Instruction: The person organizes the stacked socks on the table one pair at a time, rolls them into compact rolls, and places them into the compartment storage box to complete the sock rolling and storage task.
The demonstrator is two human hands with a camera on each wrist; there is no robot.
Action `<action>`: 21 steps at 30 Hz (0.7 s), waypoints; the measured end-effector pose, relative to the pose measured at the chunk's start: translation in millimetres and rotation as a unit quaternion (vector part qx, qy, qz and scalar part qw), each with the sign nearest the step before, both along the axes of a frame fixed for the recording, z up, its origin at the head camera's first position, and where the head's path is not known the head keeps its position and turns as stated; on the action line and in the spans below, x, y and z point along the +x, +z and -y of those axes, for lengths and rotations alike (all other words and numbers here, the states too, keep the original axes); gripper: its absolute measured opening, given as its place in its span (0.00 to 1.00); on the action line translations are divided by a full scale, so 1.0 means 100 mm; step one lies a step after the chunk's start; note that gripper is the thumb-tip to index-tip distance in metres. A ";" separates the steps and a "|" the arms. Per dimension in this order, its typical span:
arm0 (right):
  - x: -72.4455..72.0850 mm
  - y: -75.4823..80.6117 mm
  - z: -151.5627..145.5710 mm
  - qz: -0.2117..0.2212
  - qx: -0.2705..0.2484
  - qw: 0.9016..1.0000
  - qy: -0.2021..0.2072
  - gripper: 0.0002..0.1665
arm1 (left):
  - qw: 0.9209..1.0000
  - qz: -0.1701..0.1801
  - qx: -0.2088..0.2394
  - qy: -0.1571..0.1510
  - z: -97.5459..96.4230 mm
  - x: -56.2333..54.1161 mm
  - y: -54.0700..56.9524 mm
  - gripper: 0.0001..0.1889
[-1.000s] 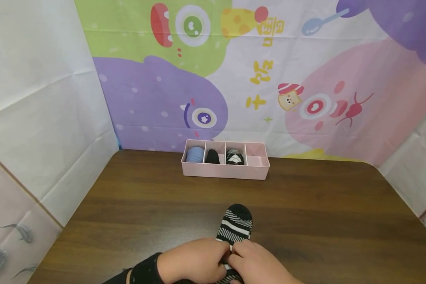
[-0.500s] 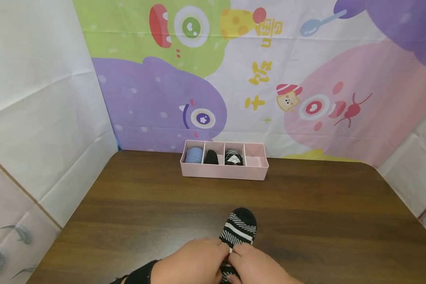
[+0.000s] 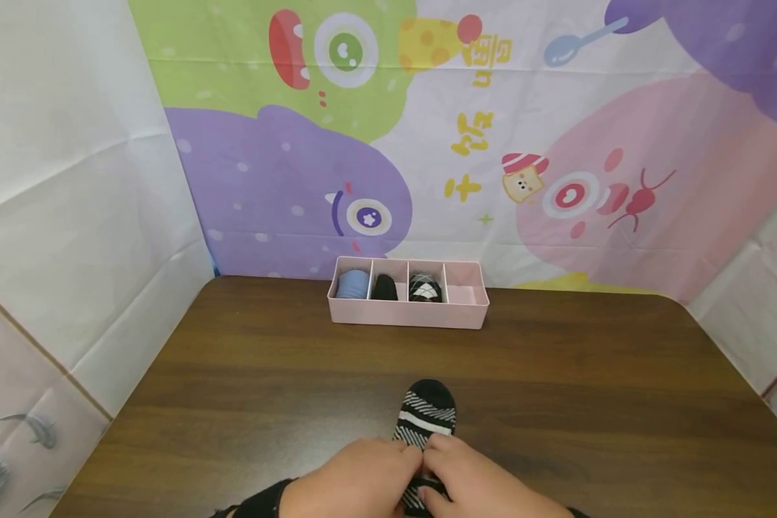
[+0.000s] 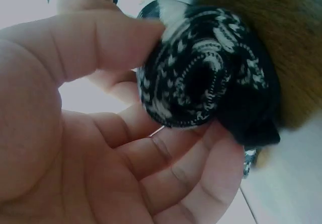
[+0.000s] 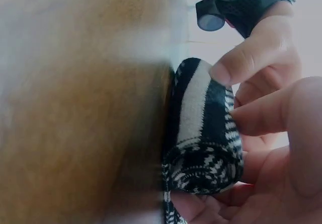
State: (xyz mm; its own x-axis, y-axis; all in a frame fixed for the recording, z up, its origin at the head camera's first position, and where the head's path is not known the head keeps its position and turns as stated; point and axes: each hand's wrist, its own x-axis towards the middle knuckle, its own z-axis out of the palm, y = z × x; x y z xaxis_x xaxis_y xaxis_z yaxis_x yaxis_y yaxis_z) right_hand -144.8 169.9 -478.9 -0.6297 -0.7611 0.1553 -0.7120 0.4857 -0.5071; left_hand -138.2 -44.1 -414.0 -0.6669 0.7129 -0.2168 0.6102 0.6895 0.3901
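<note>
A black sock with white stripes [image 3: 430,403] lies lengthwise on the table, its toe pointing away from me. Its near part is rolled into a thick coil, whose spiral end [image 4: 198,78] faces the left wrist camera. My left hand [image 3: 357,476] holds the coil from the left, thumb on top and fingers curled beneath. From the right, my right hand [image 3: 479,478] grips the same roll [image 5: 201,118], fingers bent around its side. Both hands meet over the middle of the sock and cover part of it in the head view.
A pink four-section box [image 3: 408,314] stands at the table's back edge. From the left it holds a blue rolled sock [image 3: 352,284], a black one [image 3: 385,288] and a black-and-white patterned one [image 3: 425,288]. A cartoon-printed cloth [image 3: 466,237] hangs behind.
The sock's toe swung slightly right, then back left. Both hands stay on the roll, with small shifts of the fingers. The box and its contents have not moved.
</note>
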 end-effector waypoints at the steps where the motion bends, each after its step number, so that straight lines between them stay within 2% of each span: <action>1: 0.00 0.00 0.00 -0.016 0.000 1.000 0.002 0.08 | 1.000 0.002 -0.001 -0.001 0.00 0.00 0.00 0.13; 3: 0.05 0.13 0.04 -0.001 0.019 1.000 -0.016 0.08 | 1.000 0.008 0.000 -0.001 0.01 0.00 -0.01 0.12; 8: 0.15 0.31 0.09 -0.004 0.070 0.995 -0.067 0.09 | 1.000 0.029 0.010 -0.007 0.03 -0.03 -0.04 0.10; 10: 0.17 0.34 0.11 -0.012 0.080 0.994 -0.075 0.11 | 0.999 0.037 0.021 -0.011 0.04 -0.05 -0.06 0.09; 13: 0.19 0.36 0.12 -0.039 0.105 0.991 -0.072 0.16 | 0.999 0.034 0.034 -0.012 0.05 -0.10 -0.08 0.08; 17: 0.20 0.38 0.14 -0.094 0.143 0.983 -0.063 0.23 | 0.999 0.024 0.045 0.003 0.05 -0.14 -0.10 0.06; 19: 0.20 0.39 0.15 -0.111 0.151 0.981 -0.059 0.22 | 0.998 0.035 0.052 0.015 0.05 -0.16 -0.11 0.05; 21: 0.20 0.40 0.17 -0.108 0.154 0.981 -0.057 0.21 | 0.996 0.050 0.062 0.027 0.07 -0.16 -0.11 0.06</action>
